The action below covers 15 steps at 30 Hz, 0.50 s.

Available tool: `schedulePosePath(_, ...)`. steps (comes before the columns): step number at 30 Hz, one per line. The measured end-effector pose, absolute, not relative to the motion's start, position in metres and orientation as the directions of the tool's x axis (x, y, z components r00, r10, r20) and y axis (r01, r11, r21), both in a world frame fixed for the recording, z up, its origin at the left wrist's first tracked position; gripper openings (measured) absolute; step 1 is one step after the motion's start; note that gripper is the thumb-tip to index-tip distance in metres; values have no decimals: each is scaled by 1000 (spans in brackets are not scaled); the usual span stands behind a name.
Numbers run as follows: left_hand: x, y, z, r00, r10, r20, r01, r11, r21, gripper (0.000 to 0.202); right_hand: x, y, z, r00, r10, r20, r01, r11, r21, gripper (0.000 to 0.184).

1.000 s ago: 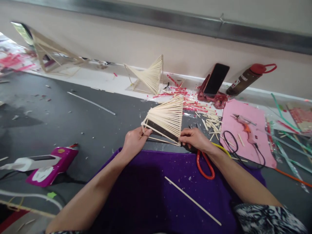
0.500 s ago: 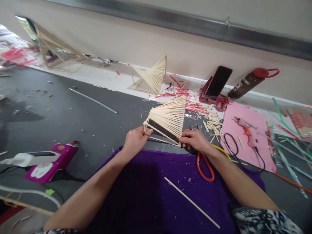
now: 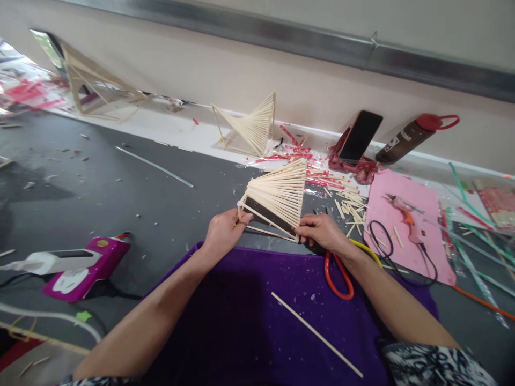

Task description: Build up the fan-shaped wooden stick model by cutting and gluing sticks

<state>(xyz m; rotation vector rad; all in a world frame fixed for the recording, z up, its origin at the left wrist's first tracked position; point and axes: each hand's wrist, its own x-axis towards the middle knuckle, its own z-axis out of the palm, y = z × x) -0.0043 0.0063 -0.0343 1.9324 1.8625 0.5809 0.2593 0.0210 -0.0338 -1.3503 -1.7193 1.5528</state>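
Note:
Between my hands is a model made of thin wooden sticks (image 3: pixel 277 190), its pale sticks fanned into a twisted surface over an open frame. My left hand (image 3: pixel 226 229) pinches the frame's left corner between thumb and fingers. At the lower right corner, my right hand (image 3: pixel 322 230) grips the same frame. Red-handled scissors (image 3: pixel 339 276) lie beside my right wrist, partly hidden under it. Below the model, a single loose stick (image 3: pixel 317 335) rests on a purple cloth (image 3: pixel 237 300).
A similar stick model (image 3: pixel 251 126) stands by the wall, near a phone (image 3: pixel 361 136) on a stand and a bottle (image 3: pixel 414 136). Right, a glue gun (image 3: pixel 410 220) lies on a pink sheet (image 3: pixel 402 187). Cut sticks (image 3: pixel 352 206) are scattered nearby; a magenta power strip (image 3: pixel 86 271) sits left.
Both hands keep their hold on the stick model, which stays in nearly the same place. The camera view has shifted very slightly.

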Motion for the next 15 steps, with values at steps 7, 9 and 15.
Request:
schedulePosePath(7, -4, 6, -33, 23, 1000, 19, 833, -30, 552, 34, 259, 20, -33, -418, 873, -254, 354, -101, -930, 21)
schedulePosePath(9, -4, 6, -32, 25, 999, 21, 832, -32, 554, 34, 260, 20, -33, -423, 868, -258, 354, -104, -929, 20)
schedulePosePath(15, -4, 6, -33, 13, 999, 41, 826, -34, 562, 35, 264, 18, -29, -447, 850, -279, 352, -120, -928, 15)
